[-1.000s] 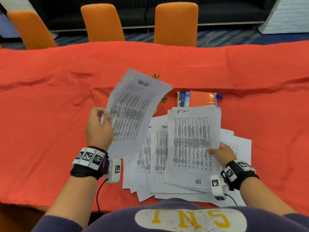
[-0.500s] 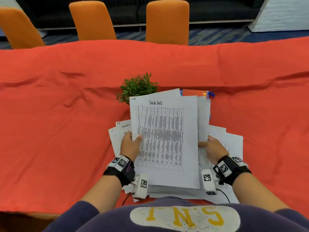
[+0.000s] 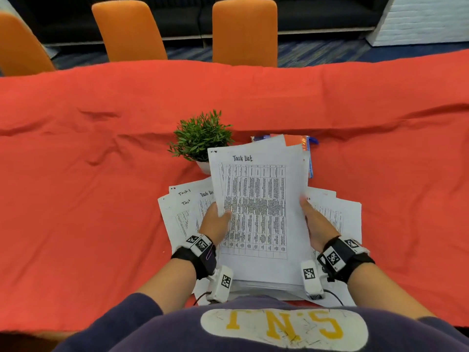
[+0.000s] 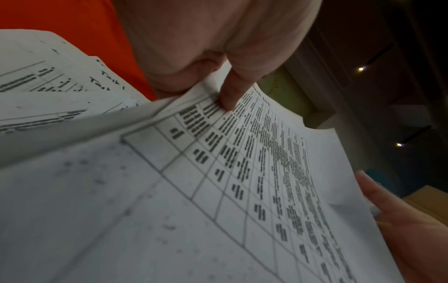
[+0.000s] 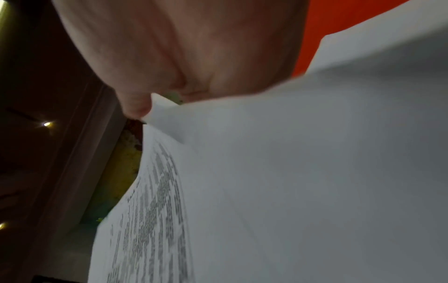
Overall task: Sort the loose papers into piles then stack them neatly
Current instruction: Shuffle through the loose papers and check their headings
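Sorting is under way: a bundle of papers [image 3: 258, 214] is held up between both hands, its lower edge close to the torso and its top leaning toward the potted plant [image 3: 200, 137]. The left hand [image 3: 215, 222] grips the bundle's left edge, thumb curled onto the printed face and the remaining fingers hidden behind the sheets. The right hand [image 3: 314, 224] grips the right edge; the right wrist view shows its thumb [image 5: 134, 107] at the edge of a sheet, but how the other fingers lie cannot be told.

Loose sheets remain on the worktop [image 3: 101, 199], which is covered in red cloth. One fan of sheets [image 3: 182, 212] lies beside the left hand, and another group [image 3: 337, 212] lies under and beyond the right hand.

Judged from this layout, the step in hand is squaring one sorted group. The next move likely calls for tapping the edges flush and setting the bundle down apart from the unsorted sheets.

Readable writing:
- Top sheet of the bundle: handwritten heading "Task List" above a printed table; the table text is too small to read.
- Left-hand loose sheets: partial headings beginning "Task".
- Shirt: yellow letters, seen upside down.

An orange and blue item [image 3: 302, 143] lies behind the bundle; its kind cannot be told.
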Available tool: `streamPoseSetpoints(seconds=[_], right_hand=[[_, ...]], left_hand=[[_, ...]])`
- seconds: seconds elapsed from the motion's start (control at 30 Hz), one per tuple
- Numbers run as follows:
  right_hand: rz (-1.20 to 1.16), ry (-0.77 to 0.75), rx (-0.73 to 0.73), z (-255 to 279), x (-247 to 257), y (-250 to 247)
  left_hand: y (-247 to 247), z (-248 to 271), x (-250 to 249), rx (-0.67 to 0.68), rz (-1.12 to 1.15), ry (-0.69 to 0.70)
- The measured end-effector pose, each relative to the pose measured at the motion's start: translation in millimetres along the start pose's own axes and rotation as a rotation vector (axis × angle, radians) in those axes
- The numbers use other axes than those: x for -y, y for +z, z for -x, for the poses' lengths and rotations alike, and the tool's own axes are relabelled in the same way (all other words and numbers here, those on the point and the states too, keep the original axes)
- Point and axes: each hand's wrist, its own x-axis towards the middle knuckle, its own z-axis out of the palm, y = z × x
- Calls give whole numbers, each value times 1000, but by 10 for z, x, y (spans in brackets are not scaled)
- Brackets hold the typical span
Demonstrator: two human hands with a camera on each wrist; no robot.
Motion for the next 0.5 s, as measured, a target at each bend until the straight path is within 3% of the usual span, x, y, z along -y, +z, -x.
streamPoseSetpoints(seconds=[0.1, 0.2, 0.3, 0.37, 0.5], right_hand=[[80, -104, -18, 52, 107, 60], [243, -301, -14, 112, 269, 126], [433, -466, -115, 156, 420, 216], [409, -533, -157, 205, 501, 279], [394, -616, -96, 302, 551, 387]], left_hand=[[-13, 39, -142, -69, 12, 79], [-37, 84, -283, -139, 67, 191], [-47, 104, -371, -185, 119, 288], [-54, 140, -410, -201, 169, 344], [-85, 222, -388, -157, 259, 404]])
